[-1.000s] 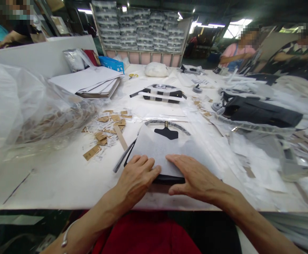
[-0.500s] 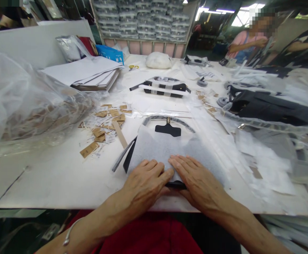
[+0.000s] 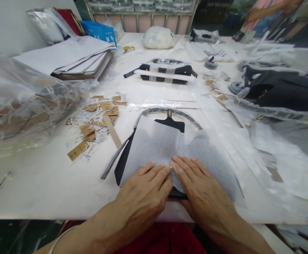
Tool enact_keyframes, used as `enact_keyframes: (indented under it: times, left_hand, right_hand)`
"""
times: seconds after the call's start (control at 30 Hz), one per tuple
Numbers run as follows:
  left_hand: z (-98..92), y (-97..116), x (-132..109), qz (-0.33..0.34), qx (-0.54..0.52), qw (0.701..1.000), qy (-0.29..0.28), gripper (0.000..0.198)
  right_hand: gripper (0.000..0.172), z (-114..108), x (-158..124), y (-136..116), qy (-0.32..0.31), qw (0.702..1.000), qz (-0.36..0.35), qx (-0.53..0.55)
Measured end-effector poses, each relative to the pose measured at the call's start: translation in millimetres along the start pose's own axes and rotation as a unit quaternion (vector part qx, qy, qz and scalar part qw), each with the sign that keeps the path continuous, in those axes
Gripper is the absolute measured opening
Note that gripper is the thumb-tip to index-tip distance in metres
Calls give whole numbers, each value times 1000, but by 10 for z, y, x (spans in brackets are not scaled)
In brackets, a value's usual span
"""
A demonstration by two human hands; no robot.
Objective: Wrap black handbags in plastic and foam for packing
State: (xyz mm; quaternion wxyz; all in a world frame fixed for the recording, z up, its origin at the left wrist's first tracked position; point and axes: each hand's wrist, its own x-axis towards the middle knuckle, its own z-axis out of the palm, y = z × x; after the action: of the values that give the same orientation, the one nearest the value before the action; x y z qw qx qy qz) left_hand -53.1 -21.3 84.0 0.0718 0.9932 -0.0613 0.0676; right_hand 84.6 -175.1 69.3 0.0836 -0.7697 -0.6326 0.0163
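A black handbag (image 3: pixel 122 163) lies before me near the table's front edge, mostly hidden under thin white wrapping paper (image 3: pixel 152 141). Beyond the paper's top edge, a black tab with a gold-coloured fitting (image 3: pixel 169 113) and a plastic-wrapped handle (image 3: pixel 152 113) stick out. My left hand (image 3: pixel 146 188) rests on the lower middle of the paper, fingers extended. Beside it, my right hand (image 3: pixel 200 180) lies flat on the paper with fingers stretched out; its thumb is low, by the bag's black lower edge. The fingertips of both hands nearly meet.
Brown paper tags (image 3: pixel 89 132) lie scattered left, beside a clear plastic bag of tags (image 3: pixel 34 109). Farther back are stacked sheets (image 3: pixel 71 58) and a wrapped black bag (image 3: pixel 166 74). More black bags (image 3: pixel 289 88) and plastic wrapping sit right. Another person (image 3: pixel 265 16) stands back right.
The view has tipped downward and come closer. My left fingers have flattened on the paper, while my right hand stays spread on it. The paper's left part now lies more askew.
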Motion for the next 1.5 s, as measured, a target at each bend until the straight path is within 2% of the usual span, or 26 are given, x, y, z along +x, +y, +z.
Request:
enact_keyframes:
  times: [0.13,0.3,0.47,0.57,0.67,0.77,0.9,1.0,1.1,1.2,1.33,1.5]
  left_hand:
    - [36,-6,58,-38,-43,998,-27,30]
    - [125,5,78,-15,-29,999,-38,26]
    - [210,79,17,-35,14,999,37,40]
    - [191,140,-19,-43,28,997,53,49]
    - [161,174,-42,-42,43,997,53,45]
    - [163,163,-62,-45,54,995,66,41]
    - [167,119,-82,-33,61,994,82,38]
    - [163,93,-92,-13,58,994,94,34]
    - [183,80,-98,-4,47,994,100,32]
    - [223,81,-106,-11,39,994,106,29]
    - [250,92,-116,-14,33,992,124,24]
    - [237,97,-108,-35,19,993,114,19]
  right_hand:
    - [66,32,35,10,-1,1000,19,25]
    - [68,64,35,-8,-11,1000,18,15]
    - [70,38,-19,-32,7,999,23,25]
    - [63,-65,-68,-10,6,996,21,89]
    - [49,-226,-55,38,-16,982,37,187]
    - [33,-388,67,99,-36,958,84,273]
    - [33,-501,289,168,-56,938,135,313]
    - [27,-493,399,124,-68,951,139,269]
    - [23,-457,459,-18,-91,983,111,115]
    - [24,-433,488,-118,-121,990,72,-9]
    - [22,-429,503,-69,-128,991,44,4]
    - [10,-433,503,-16,-113,987,107,48]
